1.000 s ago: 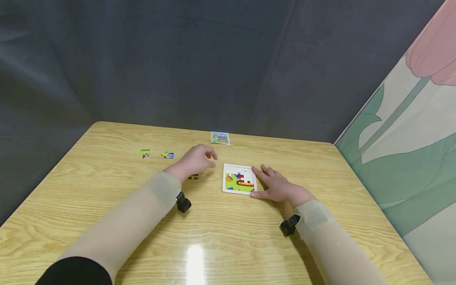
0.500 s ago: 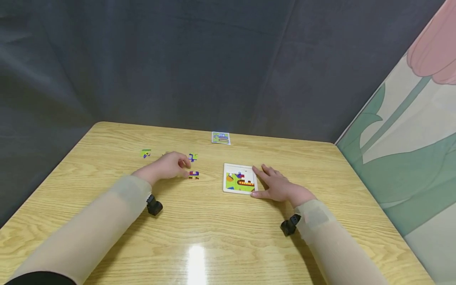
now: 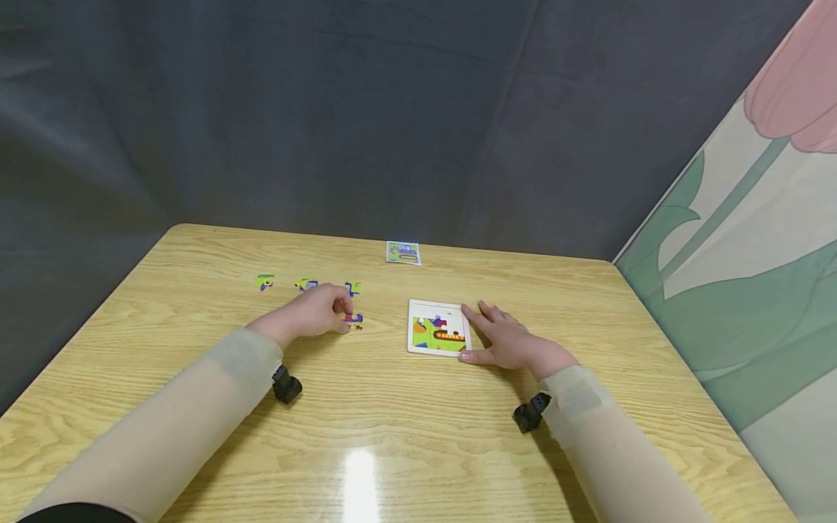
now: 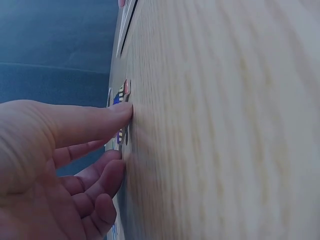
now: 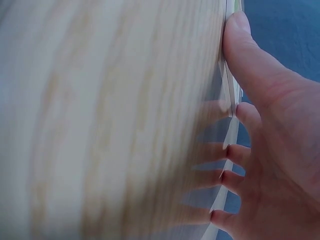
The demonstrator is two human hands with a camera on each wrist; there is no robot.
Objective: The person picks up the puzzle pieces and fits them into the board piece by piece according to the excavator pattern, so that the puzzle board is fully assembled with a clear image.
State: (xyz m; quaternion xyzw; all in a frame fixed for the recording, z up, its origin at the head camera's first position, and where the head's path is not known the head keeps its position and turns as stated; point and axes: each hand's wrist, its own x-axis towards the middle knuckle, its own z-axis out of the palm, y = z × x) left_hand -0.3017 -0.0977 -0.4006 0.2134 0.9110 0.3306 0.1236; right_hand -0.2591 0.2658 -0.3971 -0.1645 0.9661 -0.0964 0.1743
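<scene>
In the head view my left hand (image 3: 314, 311) is over the left-centre of the table, thumb and curled fingers pinching the left end of a red-and-blue puzzle piece (image 3: 354, 319). The left wrist view has the thumb tip lying across that piece (image 4: 120, 136), which rests on the wood. My right hand (image 3: 503, 338) spreads along the right side of a white puzzle tray (image 3: 441, 303), its thumb at the near corner and its index finger at the far one. Fitted pieces (image 3: 425, 338) with a green, orange and red picture fill the tray's lower part.
Behind my left hand lie three more puzzle pieces: a green-and-blue one (image 3: 353, 288), a yellow-green one (image 3: 305, 285) and one farther left (image 3: 264, 282). A picture card (image 3: 403, 253) lies by the table's back edge, before a dark curtain (image 3: 418, 123).
My left hand has gone from beside the tray leftward to the loose pieces, then its thumb and fingers have closed around the red-and-blue piece. The right hand and tray stay put.
</scene>
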